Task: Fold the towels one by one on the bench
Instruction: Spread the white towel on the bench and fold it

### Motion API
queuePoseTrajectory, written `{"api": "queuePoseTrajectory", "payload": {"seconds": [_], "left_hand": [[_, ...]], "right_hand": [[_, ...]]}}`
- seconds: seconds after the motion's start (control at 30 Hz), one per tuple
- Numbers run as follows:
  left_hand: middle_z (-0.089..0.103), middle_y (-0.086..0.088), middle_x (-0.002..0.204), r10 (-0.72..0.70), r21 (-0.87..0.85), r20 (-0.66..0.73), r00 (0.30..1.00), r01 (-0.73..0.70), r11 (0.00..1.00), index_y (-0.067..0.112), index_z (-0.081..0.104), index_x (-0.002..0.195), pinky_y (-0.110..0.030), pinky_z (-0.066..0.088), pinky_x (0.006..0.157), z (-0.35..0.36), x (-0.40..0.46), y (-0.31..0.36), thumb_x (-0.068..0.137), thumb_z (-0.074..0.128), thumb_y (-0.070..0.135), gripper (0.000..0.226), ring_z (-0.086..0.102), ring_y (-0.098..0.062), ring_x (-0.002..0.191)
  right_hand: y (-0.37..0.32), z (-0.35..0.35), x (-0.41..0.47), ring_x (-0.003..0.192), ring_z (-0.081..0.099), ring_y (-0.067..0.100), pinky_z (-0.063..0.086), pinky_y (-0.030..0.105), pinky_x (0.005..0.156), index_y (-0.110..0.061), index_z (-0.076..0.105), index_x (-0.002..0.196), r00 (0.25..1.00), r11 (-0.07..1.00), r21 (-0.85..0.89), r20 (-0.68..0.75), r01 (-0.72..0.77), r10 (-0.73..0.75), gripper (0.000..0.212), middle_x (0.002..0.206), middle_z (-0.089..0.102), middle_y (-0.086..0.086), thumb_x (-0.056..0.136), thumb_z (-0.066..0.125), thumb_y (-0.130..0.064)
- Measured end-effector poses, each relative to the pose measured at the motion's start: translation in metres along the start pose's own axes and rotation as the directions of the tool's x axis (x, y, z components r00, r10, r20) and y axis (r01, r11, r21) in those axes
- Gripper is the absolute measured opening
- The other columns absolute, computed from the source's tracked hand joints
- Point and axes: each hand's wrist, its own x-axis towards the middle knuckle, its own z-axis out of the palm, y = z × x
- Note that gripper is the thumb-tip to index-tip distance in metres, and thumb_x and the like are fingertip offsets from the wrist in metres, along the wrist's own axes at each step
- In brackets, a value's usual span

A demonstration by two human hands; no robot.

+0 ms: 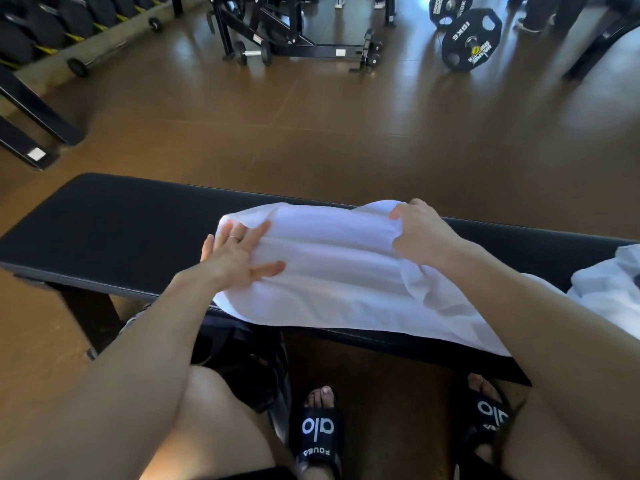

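A white towel [339, 271] lies across the black padded desk [104, 230], its near edge hanging over the front lip. The left hand [235, 252] rests flat on the towel's left end, fingers straight and spread, pressing the cloth down. The right hand [420, 233] pinches the far right part of the towel, thumb and fingers curled on a raised fold. More white cloth [613, 289] sits at the desk's right end, apparently waiting its turn.

Assessment: a fold is in progress. To do it well, the left hand should hold the end pinned while the right carries its edge across, matching corners before release. The overhanging edge may drag the towel off the desk; it should be drawn up first. Creases along the middle need smoothing afterwards.
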Motion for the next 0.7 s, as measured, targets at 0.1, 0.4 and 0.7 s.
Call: {"api": "queuePoseTrajectory", "payload": {"seconds": [0.1,0.4,0.7], "left_hand": [[-0.005,0.000,0.170,-0.078,-0.045,-0.029,0.997,0.076,0.996,0.052,-0.007,0.156,-0.046,-0.008,0.125,-0.005,0.000,-0.009,0.083,0.055,0.077,0.100,-0.020,-0.014,0.154],[-0.005,-0.011,0.170,-0.251,0.135,-0.196,0.948,0.280,0.951,0.035,-0.004,0.161,-0.054,-0.010,0.123,-0.024,0.002,-0.030,0.091,0.053,0.061,0.094,-0.013,-0.029,0.156],[-0.011,0.005,0.170,0.247,-0.029,-0.080,0.966,-0.250,0.968,0.044,-0.003,0.159,-0.051,-0.003,0.125,0.004,-0.016,0.084,0.094,0.036,0.073,0.081,-0.012,-0.020,0.156]], "right_hand": [[-0.003,-0.002,0.002,0.099,0.051,0.028,0.036,0.028,0.072,-0.003,0.063,0.118,0.982,0.988,0.102,-0.159,0.119,-0.102,0.040,0.105,0.050,0.006,0.080,0.052,0.008],[-0.005,-0.009,0.006,0.111,0.049,0.033,0.047,0.040,0.082,-0.006,0.061,0.124,0.915,0.968,-0.098,-0.317,0.229,-0.248,0.051,0.124,0.053,0.012,0.078,0.052,0.013],[0.001,-0.007,0.008,0.105,0.055,0.032,0.049,0.040,0.085,-0.019,0.038,0.146,0.999,0.999,-0.009,-0.029,-0.045,0.044,0.059,0.114,0.053,0.007,0.089,0.054,-0.017]]}}
